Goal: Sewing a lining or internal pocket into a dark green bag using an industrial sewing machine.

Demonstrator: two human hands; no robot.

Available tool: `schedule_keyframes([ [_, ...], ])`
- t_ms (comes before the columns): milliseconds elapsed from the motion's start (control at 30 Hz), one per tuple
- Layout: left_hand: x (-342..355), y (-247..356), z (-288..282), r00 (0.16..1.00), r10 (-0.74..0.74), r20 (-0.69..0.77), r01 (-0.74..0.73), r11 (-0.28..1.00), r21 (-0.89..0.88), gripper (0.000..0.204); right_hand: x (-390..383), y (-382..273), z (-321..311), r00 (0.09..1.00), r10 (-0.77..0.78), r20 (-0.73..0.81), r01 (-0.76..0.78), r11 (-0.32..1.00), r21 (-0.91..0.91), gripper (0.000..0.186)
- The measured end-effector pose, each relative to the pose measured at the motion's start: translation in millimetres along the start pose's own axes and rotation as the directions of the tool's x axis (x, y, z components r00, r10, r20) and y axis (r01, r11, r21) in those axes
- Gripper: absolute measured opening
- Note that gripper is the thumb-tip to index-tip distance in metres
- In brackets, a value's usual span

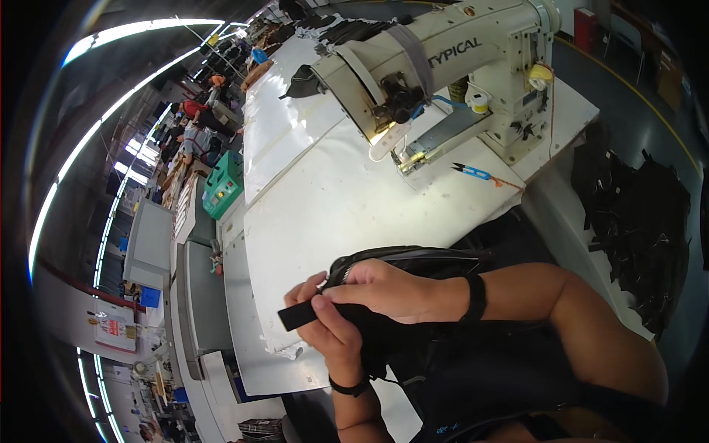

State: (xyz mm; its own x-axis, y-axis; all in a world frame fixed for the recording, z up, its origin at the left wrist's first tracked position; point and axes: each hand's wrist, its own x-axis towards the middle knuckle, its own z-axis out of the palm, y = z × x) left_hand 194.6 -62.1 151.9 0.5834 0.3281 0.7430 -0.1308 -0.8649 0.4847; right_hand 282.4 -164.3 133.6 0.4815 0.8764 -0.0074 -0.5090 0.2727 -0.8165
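Observation:
My left hand (pixel 331 328) pinches a flat black strap (pixel 298 315) between thumb and fingers, and the strap's squared end sticks out to the left. Pressed close above it, my right hand (pixel 380 288) has its fingers closed on a black fabric piece (pixel 413 255) with a zipper along its edge. The two hands meet where strap and fabric come together, so their exact join is hidden by my fingers. The fabric lies at the near edge of the white table (pixel 369 203) and over my lap; whether it is a bag or a garment I cannot tell.
A cream sewing machine (pixel 458 63) stands on the table's far side. Blue thread snips (pixel 473 172) lie near its base, tied to an orange cord. Dark pieces (pixel 628 214) are heaped at the right. A green box (pixel 223 184) stands left; people work farther back.

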Motion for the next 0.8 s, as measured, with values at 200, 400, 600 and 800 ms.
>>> schedule_keyframes([
  [200,78,-56,21,0.993,0.094,-0.073,-0.081,0.984,0.161,0.03,96,-32,-10,0.991,-0.13,0.035,0.124,0.982,0.142,0.029],
  [400,107,-114,57,0.99,-0.12,0.068,0.111,0.986,0.122,0.037,155,-40,-47,0.987,0.155,-0.029,-0.145,0.964,0.223,0.023],
  [600,139,-127,29,1.0,-0.003,0.011,0.001,0.985,0.175,0.036,157,-53,-38,0.998,-0.001,0.064,0.014,0.979,-0.203,0.037],
  [800,179,-102,8,0.973,0.194,-0.124,-0.132,0.911,0.39,0.035,159,-81,-19,0.994,-0.094,0.047,0.105,0.881,-0.462,0.027],
])
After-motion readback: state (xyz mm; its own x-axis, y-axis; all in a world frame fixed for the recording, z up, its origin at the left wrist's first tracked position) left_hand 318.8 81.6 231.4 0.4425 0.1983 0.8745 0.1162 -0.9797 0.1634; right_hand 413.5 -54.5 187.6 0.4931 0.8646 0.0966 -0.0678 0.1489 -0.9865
